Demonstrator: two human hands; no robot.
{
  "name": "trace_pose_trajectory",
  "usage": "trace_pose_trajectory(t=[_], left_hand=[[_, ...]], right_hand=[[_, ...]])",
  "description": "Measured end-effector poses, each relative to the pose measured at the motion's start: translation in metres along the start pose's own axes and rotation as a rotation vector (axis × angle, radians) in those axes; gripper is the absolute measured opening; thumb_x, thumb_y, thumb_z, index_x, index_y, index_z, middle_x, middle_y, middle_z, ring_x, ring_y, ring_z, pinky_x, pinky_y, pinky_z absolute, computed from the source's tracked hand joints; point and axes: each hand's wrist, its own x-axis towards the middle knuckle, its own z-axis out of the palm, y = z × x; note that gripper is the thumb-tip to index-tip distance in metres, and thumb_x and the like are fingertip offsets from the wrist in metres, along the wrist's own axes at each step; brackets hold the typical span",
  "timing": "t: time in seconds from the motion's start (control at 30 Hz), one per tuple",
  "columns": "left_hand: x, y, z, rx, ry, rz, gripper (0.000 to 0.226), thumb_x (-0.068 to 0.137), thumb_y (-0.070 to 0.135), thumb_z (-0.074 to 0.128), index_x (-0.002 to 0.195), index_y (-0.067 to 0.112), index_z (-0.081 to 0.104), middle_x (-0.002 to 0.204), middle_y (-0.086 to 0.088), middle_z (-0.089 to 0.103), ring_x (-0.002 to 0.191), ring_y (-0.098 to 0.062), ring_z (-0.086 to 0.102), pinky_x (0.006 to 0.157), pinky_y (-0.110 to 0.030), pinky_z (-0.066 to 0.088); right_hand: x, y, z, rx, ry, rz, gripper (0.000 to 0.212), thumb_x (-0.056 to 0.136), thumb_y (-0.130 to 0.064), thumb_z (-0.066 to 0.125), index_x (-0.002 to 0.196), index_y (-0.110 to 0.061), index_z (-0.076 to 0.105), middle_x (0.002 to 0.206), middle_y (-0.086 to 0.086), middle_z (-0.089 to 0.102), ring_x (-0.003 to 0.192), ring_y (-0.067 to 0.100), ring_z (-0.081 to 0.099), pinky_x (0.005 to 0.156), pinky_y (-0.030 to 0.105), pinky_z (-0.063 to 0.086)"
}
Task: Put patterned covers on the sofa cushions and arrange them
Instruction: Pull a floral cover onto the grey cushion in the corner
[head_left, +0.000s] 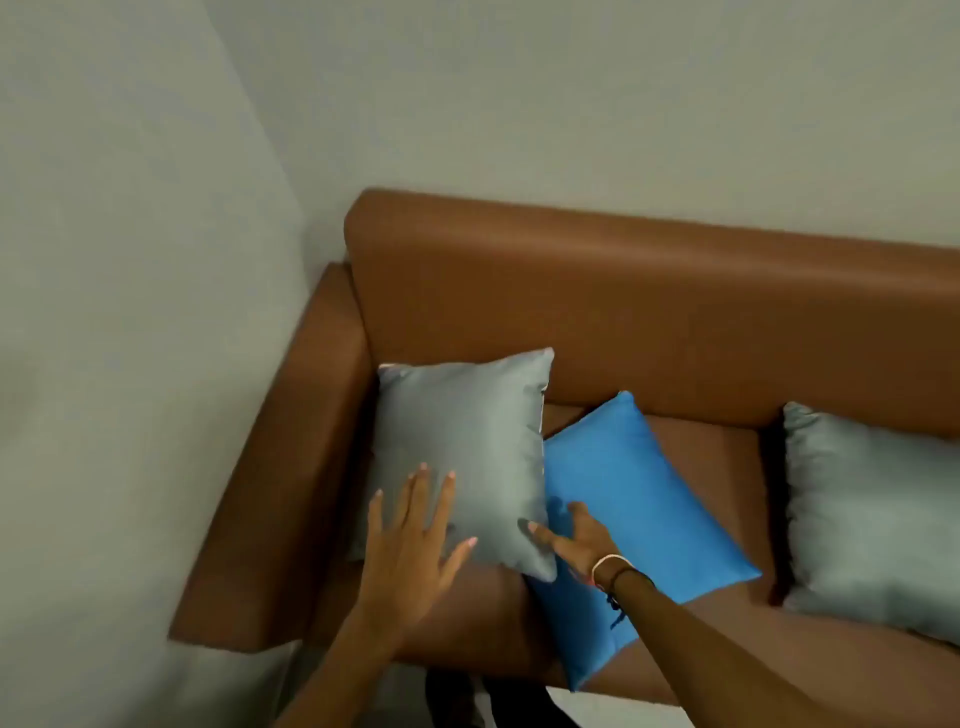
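— Fingers (415, 499) of the left hand (410, 545) spread wide and flat, pressed on the lower left face of the grey cushion (462, 441). Gripping nothing, just resting palm down.

— And the right hand (576, 540)?

— Lower centre of the frame, at the cushion's lower right corner. Thumb on the grey face, other fingers tucked behind the edge and mostly hidden. Looks like a loose pinch on that corner, though cannot tell how firm. Thin bands (615, 569) round the wrist.

— Where does the cushion sit?

— Centre left of the frame, propped in the corner of the sofa (649, 291), leaning back toward the backrest and close beside the armrest (291, 467). Plain, shiny grey, no pattern visible on the face shown.

— Anything beside it?

— Blue cushion (649, 519) just to the right, lying tilted on the seat, one corner up near the backrest, another reaching the seat's front edge at bottom centre. Touches or slips slightly behind the grey one's right edge. Right forearm crosses over its lower part.

— Further out?

— Second grey cushion (872, 519) at the right edge of the frame, well apart from the first, cut off by the border. Brown seat showing between it and the blue one. Pale wall (156, 208) filling the upper half and left side. Blurred throughout, so fine detail unclear.
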Motion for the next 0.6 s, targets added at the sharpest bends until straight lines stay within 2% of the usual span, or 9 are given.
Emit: trace_pose_trajectory(t=[0.1, 0.17, 0.23, 0.27, 0.33, 0.4, 0.5, 0.53, 0.6], left_hand=[[0.0, 0.003, 0.03, -0.046, -0.068, 0.011, 0.084, 0.087, 0.071, 0.044, 0.153, 0.02, 0.041, 0.154, -0.016, 0.049, 0.138, -0.034, 0.052, 0.106, -0.063, 0.045], [-0.004, 0.0, 0.048, -0.021, -0.068, 0.034, 0.094, 0.08, 0.075, 0.055, 0.152, 0.017, 0.043, 0.152, -0.017, 0.051, 0.135, -0.034, 0.055, 0.102, -0.064, 0.048], [-0.004, -0.002, 0.05, 0.009, -0.089, 0.053, 0.111, 0.067, 0.08, 0.063, 0.153, 0.013, 0.04, 0.152, -0.017, 0.051, 0.133, -0.034, 0.057, 0.098, -0.064, 0.05], [-0.003, -0.003, 0.045, 0.019, -0.092, 0.055, 0.122, 0.059, 0.084, 0.066, 0.153, 0.011, 0.036, 0.152, -0.016, 0.051, 0.133, -0.034, 0.057, 0.097, -0.065, 0.051], [-0.002, -0.002, 0.033, 0.037, -0.121, 0.019, 0.14, 0.045, 0.087, 0.071, 0.153, 0.01, 0.029, 0.153, -0.017, 0.05, 0.136, -0.035, 0.055, 0.098, -0.066, 0.05], [0.005, 0.0, 0.017, 0.039, -0.063, -0.05, 0.145, 0.04, 0.087, 0.075, 0.153, 0.008, 0.028, 0.153, -0.02, 0.048, 0.138, -0.037, 0.052, 0.1, -0.067, 0.047], [0.033, -0.003, -0.02, -0.107, 0.183, -0.186, 0.117, 0.061, 0.069, 0.082, 0.15, 0.005, 0.041, 0.149, -0.02, 0.053, 0.135, -0.037, 0.054, 0.106, -0.062, 0.043], [0.049, -0.008, -0.039, -0.17, 0.284, -0.213, 0.097, 0.067, 0.051, 0.087, 0.144, 0.004, 0.05, 0.139, -0.019, 0.061, 0.126, -0.038, 0.061, 0.103, -0.06, 0.046], [0.085, -0.027, -0.074, -0.223, 0.424, -0.175, 0.064, 0.062, 0.019, 0.092, 0.117, -0.002, 0.069, 0.104, -0.022, 0.075, 0.091, -0.042, 0.074, 0.085, -0.06, 0.056]], right_hand=[[0.023, 0.006, 0.021, 0.329, -0.129, 0.11, 0.081, 0.072, -0.052, 0.084, 0.135, -0.012, 0.052, 0.134, 0.01, 0.063, 0.117, 0.032, 0.062, 0.098, 0.046, 0.055], [0.034, 0.005, 0.037, 0.5, -0.206, 0.21, 0.056, 0.076, -0.041, 0.085, 0.118, -0.013, 0.062, 0.11, 0.008, 0.071, 0.094, 0.026, 0.069, 0.071, 0.04, 0.061], [0.034, -0.009, 0.042, 0.598, -0.229, 0.28, 0.031, 0.084, -0.031, 0.08, 0.095, -0.007, 0.065, 0.074, 0.009, 0.067, 0.053, 0.017, 0.064, 0.045, 0.026, 0.051], [0.032, -0.019, 0.039, 0.641, -0.272, 0.29, 0.026, 0.088, -0.027, 0.076, 0.087, -0.005, 0.063, 0.06, 0.008, 0.06, 0.04, 0.014, 0.055, 0.038, 0.021, 0.044], [0.025, -0.047, 0.023, 0.738, -0.424, 0.273, 0.02, 0.09, -0.022, 0.071, 0.083, -0.007, 0.06, 0.051, 0.005, 0.053, 0.032, 0.011, 0.045, 0.034, 0.018, 0.033], [0.013, -0.085, -0.003, 0.797, -0.655, 0.218, 0.016, 0.089, -0.023, 0.07, 0.09, -0.008, 0.064, 0.06, 0.004, 0.063, 0.035, 0.011, 0.047, 0.035, 0.019, 0.034], [-0.004, -0.146, -0.041, 0.845, -0.891, 0.097, 0.03, 0.096, -0.025, 0.064, 0.12, -0.007, 0.057, 0.091, 0.008, 0.069, 0.043, 0.013, 0.059, 0.041, 0.02, 0.048], [-0.008, -0.168, -0.054, 0.858, -0.936, 0.051, 0.031, 0.098, -0.027, 0.06, 0.123, -0.007, 0.056, 0.092, 0.009, 0.071, 0.046, 0.014, 0.063, 0.043, 0.021, 0.052], [-0.017, -0.206, -0.077, 0.85, -0.987, -0.047, 0.033, 0.1, -0.035, 0.053, 0.113, -0.007, 0.064, 0.08, 0.008, 0.073, 0.053, 0.014, 0.067, 0.048, 0.02, 0.055]])
